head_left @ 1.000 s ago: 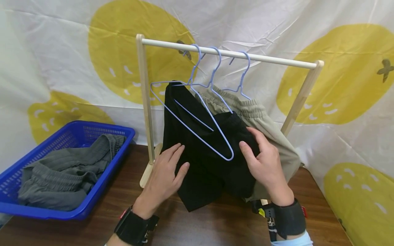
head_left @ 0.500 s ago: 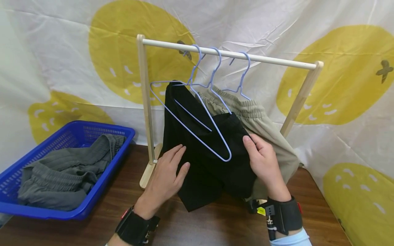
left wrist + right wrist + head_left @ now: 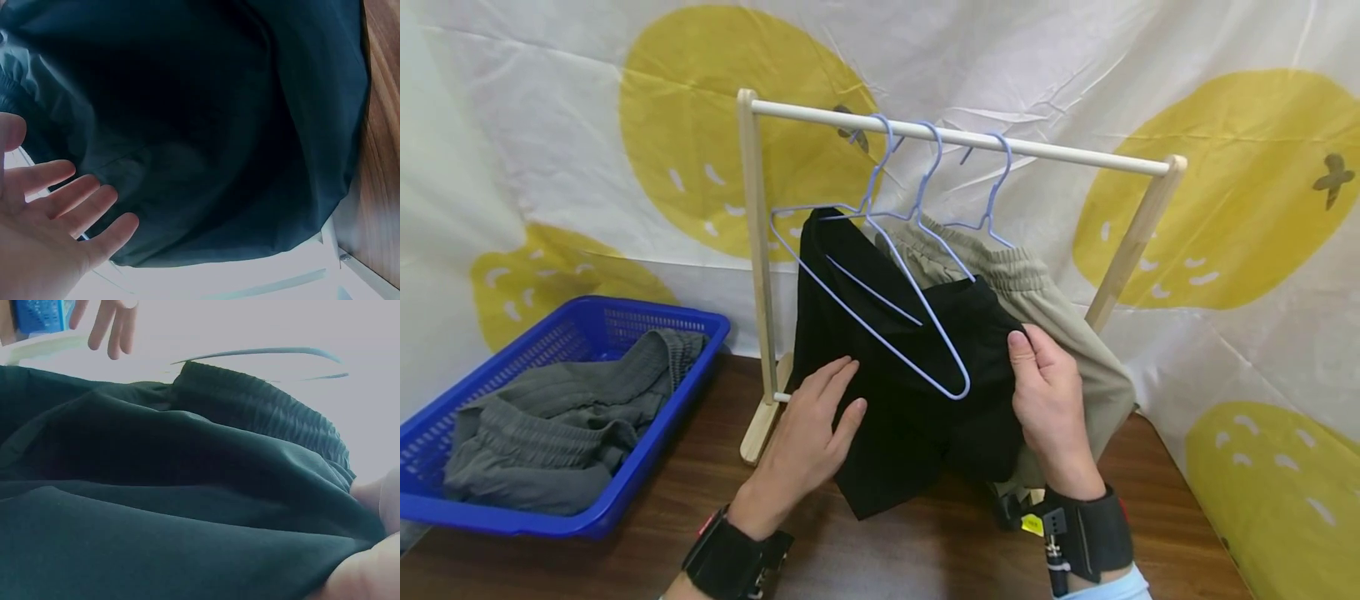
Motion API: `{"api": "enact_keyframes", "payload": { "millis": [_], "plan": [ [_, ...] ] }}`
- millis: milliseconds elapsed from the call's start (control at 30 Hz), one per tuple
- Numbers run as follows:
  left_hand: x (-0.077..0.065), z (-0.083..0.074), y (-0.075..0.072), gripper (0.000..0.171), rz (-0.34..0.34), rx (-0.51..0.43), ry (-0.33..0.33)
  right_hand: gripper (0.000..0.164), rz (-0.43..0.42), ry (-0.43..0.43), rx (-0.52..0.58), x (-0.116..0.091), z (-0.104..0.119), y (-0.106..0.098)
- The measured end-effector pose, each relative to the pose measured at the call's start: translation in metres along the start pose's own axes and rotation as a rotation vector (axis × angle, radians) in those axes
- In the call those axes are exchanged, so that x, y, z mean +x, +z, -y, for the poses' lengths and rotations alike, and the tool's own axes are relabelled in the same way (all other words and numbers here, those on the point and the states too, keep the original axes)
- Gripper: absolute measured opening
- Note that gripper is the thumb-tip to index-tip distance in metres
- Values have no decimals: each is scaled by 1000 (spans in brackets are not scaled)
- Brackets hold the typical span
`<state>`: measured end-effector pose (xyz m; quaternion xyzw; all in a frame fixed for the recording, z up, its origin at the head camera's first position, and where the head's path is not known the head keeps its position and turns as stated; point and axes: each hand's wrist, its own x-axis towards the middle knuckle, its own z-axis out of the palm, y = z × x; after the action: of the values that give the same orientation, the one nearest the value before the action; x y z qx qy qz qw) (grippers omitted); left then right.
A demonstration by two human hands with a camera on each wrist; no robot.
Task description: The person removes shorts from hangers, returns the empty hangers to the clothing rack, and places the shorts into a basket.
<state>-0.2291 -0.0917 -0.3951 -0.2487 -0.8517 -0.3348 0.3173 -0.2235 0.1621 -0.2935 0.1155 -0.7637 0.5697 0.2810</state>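
Note:
Black shorts point(image 3: 910, 417) hang tilted from the middle of the blue wire hangers on the rack, their left corner higher than the right. My right hand point(image 3: 1051, 396) pinches their right edge below the waistband, thumb in front. The right wrist view shows the gathered waistband point(image 3: 250, 400) and the cloth drawn toward the fingers. My left hand point(image 3: 808, 429) is spread with fairly straight fingers over the lower left of the shorts; its fingers point(image 3: 87, 203) overlap the cloth in the left wrist view. A bare hanger point(image 3: 964, 392) hangs in front of the shorts.
Beige pants point(image 3: 1067, 333) hang behind on the rightmost hanger point(image 3: 1006, 158). The wooden rack point(image 3: 750, 217) with its white rail point(image 3: 1075, 154) stands on a brown table point(image 3: 880, 558). At left, a blue basket point(image 3: 625, 492) holds grey pants point(image 3: 565, 417). A patterned curtain point(image 3: 970, 50) hangs behind.
My right hand has gone from resting beside the shorts with loose fingers to pinching their right edge, drawing it slightly right. The left hand has barely moved.

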Motion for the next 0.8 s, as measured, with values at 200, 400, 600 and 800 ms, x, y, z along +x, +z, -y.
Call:
{"api": "enact_keyframes", "payload": {
  "millis": [200, 400, 600, 800],
  "plan": [
    [-1, -1, 1, 48, -3, 6, 9, 30, -88, -62, -86, -1, 2, 1],
    [0, -1, 2, 47, 2, 8, 8, 30, -144, -90, -100, -1, 3, -1],
    [0, -2, 1, 49, 35, -12, -6, 30, -167, -107, -107, 0, 5, -3],
    [-1, -2, 1, 50, 37, -13, -8, 29, -189, -110, -121, 0, 6, -5]
  ]
}}
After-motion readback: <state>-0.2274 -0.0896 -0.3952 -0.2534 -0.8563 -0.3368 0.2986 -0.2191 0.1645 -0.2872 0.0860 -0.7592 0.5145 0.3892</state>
